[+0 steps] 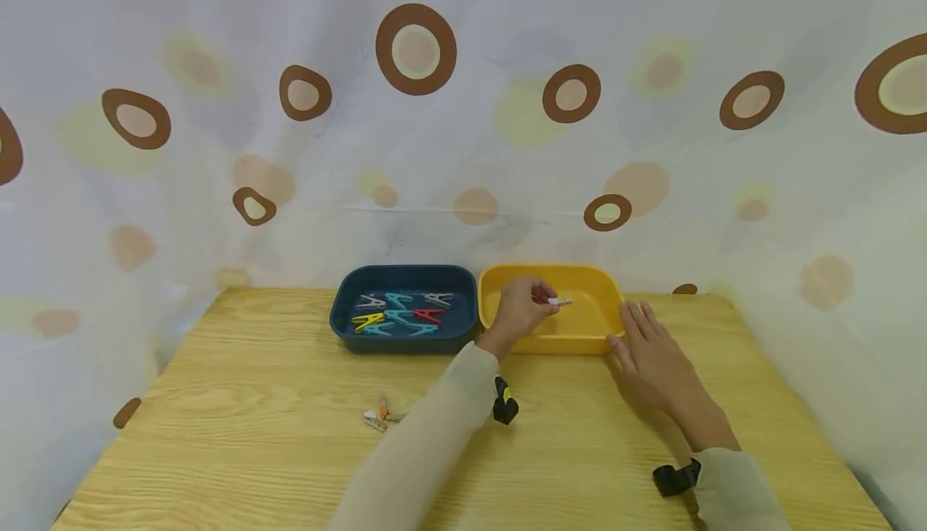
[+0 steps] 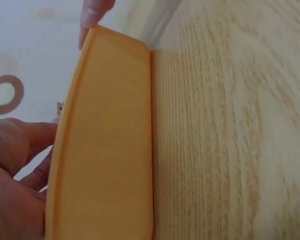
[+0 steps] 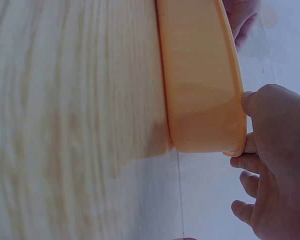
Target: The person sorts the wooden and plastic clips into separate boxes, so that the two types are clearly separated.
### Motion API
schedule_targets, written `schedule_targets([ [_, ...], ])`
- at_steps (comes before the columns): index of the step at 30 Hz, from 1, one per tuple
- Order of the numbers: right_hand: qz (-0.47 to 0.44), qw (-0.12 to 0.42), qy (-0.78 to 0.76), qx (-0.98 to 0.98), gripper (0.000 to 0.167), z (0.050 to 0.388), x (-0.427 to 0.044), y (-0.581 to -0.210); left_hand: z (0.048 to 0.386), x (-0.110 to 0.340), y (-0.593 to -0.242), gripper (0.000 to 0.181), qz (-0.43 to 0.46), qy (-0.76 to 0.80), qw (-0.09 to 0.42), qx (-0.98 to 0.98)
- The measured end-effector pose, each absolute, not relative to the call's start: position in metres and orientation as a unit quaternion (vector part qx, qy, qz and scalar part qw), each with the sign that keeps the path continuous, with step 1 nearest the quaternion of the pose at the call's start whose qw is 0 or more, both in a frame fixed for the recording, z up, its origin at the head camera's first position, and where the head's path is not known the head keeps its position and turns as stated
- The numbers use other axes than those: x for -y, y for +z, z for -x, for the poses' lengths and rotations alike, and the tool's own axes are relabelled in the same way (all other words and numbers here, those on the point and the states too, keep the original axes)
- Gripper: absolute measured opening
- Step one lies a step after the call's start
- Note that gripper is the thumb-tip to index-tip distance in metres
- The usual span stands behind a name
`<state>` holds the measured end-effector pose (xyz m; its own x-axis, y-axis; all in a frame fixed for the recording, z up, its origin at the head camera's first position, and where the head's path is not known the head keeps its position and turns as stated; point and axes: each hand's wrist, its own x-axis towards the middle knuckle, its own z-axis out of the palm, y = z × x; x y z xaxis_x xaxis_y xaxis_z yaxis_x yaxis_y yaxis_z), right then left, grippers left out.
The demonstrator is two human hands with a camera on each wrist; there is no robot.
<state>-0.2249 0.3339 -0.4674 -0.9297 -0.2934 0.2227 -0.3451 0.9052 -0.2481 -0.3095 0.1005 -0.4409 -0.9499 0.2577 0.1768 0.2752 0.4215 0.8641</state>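
My left hand (image 1: 520,306) reaches over the yellow tray (image 1: 558,344) and pinches a small clothespin (image 1: 560,302) with a white piece on it, between thumb and fingertips. In the left wrist view the tray's front wall hides most of the clothespin; only a wooden end (image 2: 60,107) shows. At the tray's right front corner my right hand (image 1: 655,362) touches the rim, its thumb at the front and its fingers extended along the right side. Several small clothespins (image 1: 374,420), with white and orange pieces, lie on the table beside my left forearm.
A dark blue tray (image 1: 405,346) stands against the yellow one on its left. Inside it lie several plastic clothespins in light blue, grey, yellow and red (image 1: 429,315). Behind both trays hangs a patterned cloth (image 1: 449,153). The wooden table (image 1: 239,402) extends in front.
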Motion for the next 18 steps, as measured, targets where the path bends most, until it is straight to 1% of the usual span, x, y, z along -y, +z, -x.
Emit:
schedule_targets([
  [4,-0.165,0.096,0.145,0.971,0.068,0.220,-0.340,-0.469,0.314,-0.109,-0.448,0.009,0.149,-0.515,-0.012,0.844],
  [9,-0.175,0.109,0.145,0.968,0.068,0.224,-0.340,-0.473,0.320,-0.109,-0.449,0.010,0.150,-0.501,-0.025,0.852],
  [18,-0.169,0.100,0.143,0.970,0.068,0.224,-0.337,-0.472,0.330,-0.114,-0.458,0.009,0.146,-0.465,-0.042,0.872],
])
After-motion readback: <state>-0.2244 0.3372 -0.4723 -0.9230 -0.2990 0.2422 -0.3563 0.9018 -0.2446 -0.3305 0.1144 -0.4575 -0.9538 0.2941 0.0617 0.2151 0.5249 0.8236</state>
